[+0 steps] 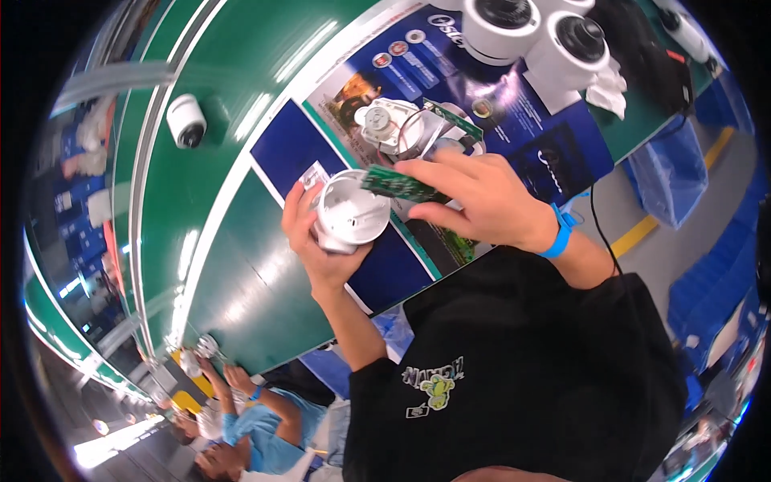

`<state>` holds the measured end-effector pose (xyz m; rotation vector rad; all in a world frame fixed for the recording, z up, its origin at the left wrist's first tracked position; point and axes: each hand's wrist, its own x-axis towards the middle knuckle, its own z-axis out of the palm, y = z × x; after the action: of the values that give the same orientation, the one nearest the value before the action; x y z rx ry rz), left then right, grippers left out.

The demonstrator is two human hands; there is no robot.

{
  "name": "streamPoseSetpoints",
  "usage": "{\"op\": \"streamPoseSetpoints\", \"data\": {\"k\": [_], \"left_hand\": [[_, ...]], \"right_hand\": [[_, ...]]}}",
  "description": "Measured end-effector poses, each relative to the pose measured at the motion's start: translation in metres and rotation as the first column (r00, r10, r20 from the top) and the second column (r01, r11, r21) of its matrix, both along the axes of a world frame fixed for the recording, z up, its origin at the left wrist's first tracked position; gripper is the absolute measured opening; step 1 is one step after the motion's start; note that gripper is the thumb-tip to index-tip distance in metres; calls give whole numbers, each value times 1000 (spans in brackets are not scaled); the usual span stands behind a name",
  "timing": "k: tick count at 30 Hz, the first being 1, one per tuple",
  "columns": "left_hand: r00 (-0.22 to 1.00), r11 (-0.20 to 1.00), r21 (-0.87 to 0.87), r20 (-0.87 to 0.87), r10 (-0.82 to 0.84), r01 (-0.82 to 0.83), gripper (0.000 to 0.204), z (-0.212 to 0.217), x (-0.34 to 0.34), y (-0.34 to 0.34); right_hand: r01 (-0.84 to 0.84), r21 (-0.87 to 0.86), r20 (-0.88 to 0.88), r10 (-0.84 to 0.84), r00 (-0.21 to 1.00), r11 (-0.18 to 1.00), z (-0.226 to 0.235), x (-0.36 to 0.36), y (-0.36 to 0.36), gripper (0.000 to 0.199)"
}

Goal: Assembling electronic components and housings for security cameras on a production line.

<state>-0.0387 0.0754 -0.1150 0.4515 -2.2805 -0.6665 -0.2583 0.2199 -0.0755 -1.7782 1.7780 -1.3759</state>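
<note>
My left hand (pixel 307 233) is wrapped round a hollow white plastic housing (pixel 355 215), its round open mouth tilted up toward me. In my right hand (pixel 491 201) a narrow green circuit board (pixel 395 185) is pinched between thumb and fingers. The board's left end reaches the housing's rim; whether they touch I cannot tell. Just beyond my right hand lies a white assembly with a round motor (pixel 379 122), thin wires and a second green circuit board (pixel 451 119). A blue band circles my right wrist.
A flattened printed blue carton (pixel 534 128) covers the green table (pixel 265 277). White camera-like units with black domes (pixel 577 38) stand far right, beside crumpled white tissue (pixel 608 90). A similar unit (pixel 186 122) lies far left. A co-worker in blue (pixel 273 434) works at lower left.
</note>
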Motion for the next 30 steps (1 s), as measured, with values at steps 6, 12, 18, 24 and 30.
{"op": "streamPoseSetpoints", "data": {"k": [6,12,18,24,30], "left_hand": [[996,994,105,-86,19,-9,92,-10,6,5],[998,992,127,-68,10,-1,96,-9,4,6],[995,988,155,-96,1,14,96,-8,5,7],[998,997,65,-57,40,-37,95,-5,7,4],[996,996,87,-86,22,-15,97,-9,6,8]], "right_hand": [[34,45,-87,-30,996,998,11,20,1,50],[-31,76,-137,41,990,997,4,17,-6,44],[-61,119,-111,75,991,991,10,7,-16,25],[9,225,-250,49,967,974,-3,-7,15,46],[-15,337,208,-59,976,941,-6,2,6,41]]}}
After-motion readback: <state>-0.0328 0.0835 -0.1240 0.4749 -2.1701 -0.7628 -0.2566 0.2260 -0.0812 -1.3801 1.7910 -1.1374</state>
